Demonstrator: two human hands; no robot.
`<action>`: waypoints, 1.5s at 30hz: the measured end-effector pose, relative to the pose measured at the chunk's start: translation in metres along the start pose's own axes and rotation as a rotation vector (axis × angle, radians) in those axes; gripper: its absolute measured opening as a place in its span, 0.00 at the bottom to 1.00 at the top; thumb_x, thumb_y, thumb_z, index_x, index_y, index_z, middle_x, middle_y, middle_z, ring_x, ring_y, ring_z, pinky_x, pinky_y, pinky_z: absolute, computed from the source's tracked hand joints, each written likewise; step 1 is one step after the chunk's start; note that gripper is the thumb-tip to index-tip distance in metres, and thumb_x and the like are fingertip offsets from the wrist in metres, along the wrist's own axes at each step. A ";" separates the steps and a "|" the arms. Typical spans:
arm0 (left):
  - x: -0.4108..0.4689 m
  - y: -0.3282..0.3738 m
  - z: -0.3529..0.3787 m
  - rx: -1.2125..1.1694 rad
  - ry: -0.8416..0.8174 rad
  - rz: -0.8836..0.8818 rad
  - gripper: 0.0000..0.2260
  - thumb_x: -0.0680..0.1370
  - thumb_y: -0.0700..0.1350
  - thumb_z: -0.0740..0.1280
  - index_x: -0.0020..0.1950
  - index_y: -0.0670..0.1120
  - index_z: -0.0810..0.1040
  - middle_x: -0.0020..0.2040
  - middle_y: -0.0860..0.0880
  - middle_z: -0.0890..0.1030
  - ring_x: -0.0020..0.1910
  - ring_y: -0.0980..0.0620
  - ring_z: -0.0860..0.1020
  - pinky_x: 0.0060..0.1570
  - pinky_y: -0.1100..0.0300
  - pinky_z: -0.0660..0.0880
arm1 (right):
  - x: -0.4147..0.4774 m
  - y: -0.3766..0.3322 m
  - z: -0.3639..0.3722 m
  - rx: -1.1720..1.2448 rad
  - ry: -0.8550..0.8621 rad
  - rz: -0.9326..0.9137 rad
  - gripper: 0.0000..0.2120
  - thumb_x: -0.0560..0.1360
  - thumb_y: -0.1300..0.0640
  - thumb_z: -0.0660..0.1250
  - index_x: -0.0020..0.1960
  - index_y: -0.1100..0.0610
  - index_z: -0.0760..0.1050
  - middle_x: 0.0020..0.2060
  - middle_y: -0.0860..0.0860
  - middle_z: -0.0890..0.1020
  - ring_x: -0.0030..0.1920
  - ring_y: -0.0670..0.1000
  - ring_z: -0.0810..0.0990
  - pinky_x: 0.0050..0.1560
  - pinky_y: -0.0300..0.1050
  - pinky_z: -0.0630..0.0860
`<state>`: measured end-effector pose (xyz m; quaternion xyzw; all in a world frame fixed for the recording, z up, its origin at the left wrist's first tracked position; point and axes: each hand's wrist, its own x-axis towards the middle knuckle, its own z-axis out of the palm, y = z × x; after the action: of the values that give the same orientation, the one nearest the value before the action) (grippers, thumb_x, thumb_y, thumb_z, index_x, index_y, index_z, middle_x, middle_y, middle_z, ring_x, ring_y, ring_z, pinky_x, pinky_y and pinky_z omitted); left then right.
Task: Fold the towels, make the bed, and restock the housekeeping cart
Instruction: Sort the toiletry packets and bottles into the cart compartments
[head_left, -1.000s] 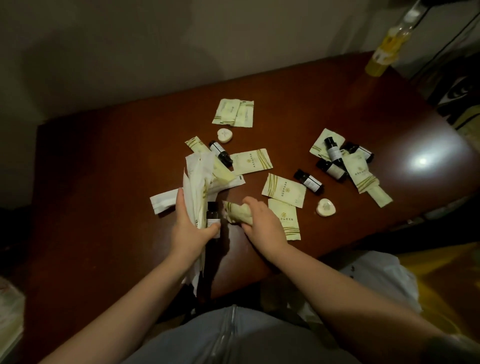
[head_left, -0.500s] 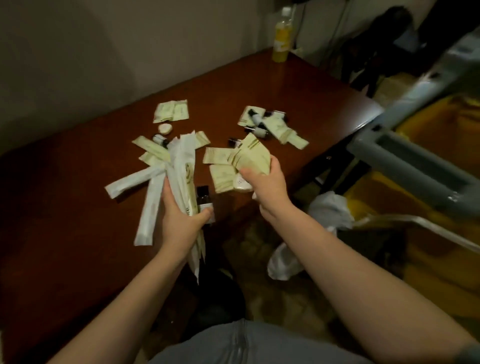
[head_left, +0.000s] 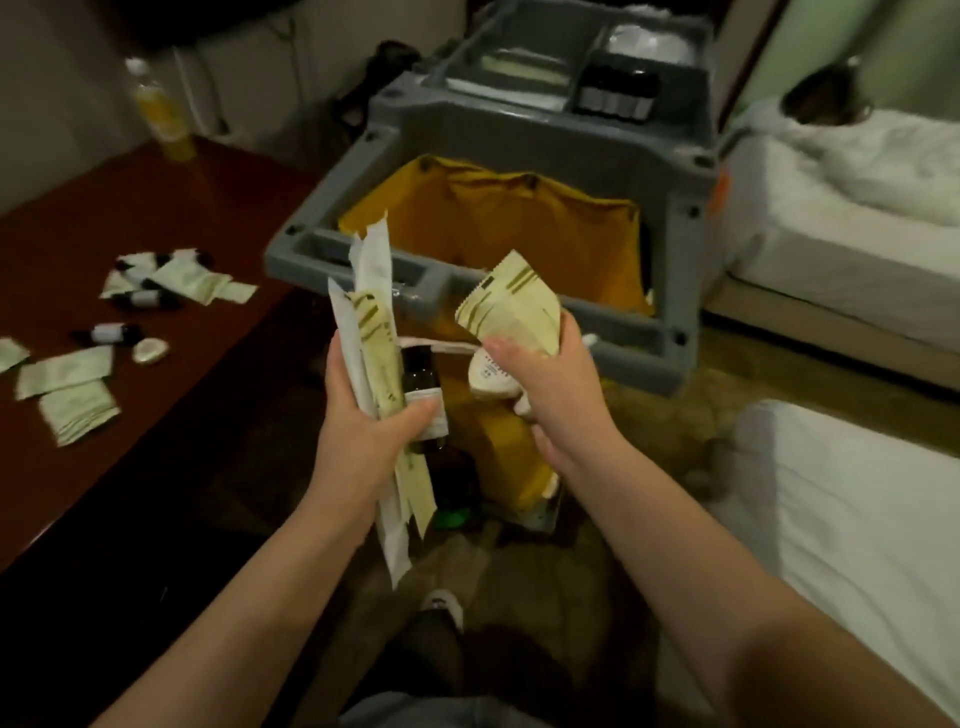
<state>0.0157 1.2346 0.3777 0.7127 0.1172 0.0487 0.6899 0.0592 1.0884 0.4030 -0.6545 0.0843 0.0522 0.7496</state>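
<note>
My left hand (head_left: 363, 441) grips a bundle of long white and pale green amenity packets (head_left: 371, 322) together with a small dark bottle (head_left: 422, 387). My right hand (head_left: 556, 384) holds a stack of pale green striped sachets (head_left: 511, 306) and a small white soap (head_left: 491, 376). Both hands are raised in front of the grey housekeeping cart (head_left: 680, 171), just short of its yellow bag (head_left: 519, 228). The cart's top tray (head_left: 571, 111) holds dark bottles (head_left: 615, 93) and white items. More sachets (head_left: 67, 379) and small bottles (head_left: 109, 332) lie on the dark red table (head_left: 156, 208) at the left.
A bottle of yellow liquid (head_left: 158, 109) stands at the table's far end. A bed with rumpled white bedding (head_left: 857, 176) is at the right rear, and a white mattress (head_left: 857, 499) lies at the near right. My shoe (head_left: 441, 605) shows on the floor below.
I have turned right from the table to face the cart. Both hands lifted off the table carrying the packets, bottle, sachets and soap toward the cart.
</note>
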 end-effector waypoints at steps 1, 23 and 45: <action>0.008 0.004 0.017 0.024 -0.018 0.020 0.41 0.73 0.40 0.71 0.75 0.62 0.51 0.68 0.57 0.66 0.65 0.54 0.69 0.60 0.51 0.72 | 0.008 -0.005 -0.015 0.024 0.017 -0.011 0.30 0.74 0.61 0.70 0.72 0.50 0.62 0.60 0.46 0.74 0.59 0.47 0.74 0.55 0.41 0.75; 0.250 0.080 0.326 -0.079 0.309 0.031 0.41 0.73 0.38 0.70 0.76 0.62 0.51 0.67 0.58 0.66 0.64 0.54 0.67 0.52 0.56 0.71 | 0.373 -0.132 -0.218 0.021 -0.241 0.010 0.26 0.74 0.61 0.70 0.67 0.49 0.66 0.58 0.50 0.78 0.56 0.49 0.78 0.57 0.51 0.77; 0.529 0.131 0.466 -0.200 0.591 0.081 0.33 0.73 0.36 0.69 0.69 0.62 0.61 0.57 0.56 0.76 0.55 0.55 0.77 0.47 0.58 0.76 | 0.745 -0.216 -0.265 -0.395 -0.397 -0.271 0.22 0.74 0.56 0.69 0.65 0.50 0.65 0.52 0.44 0.74 0.50 0.44 0.74 0.50 0.35 0.73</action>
<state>0.6487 0.9031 0.4394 0.6002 0.2788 0.2928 0.6901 0.8151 0.7728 0.4339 -0.7698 -0.1637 0.0941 0.6098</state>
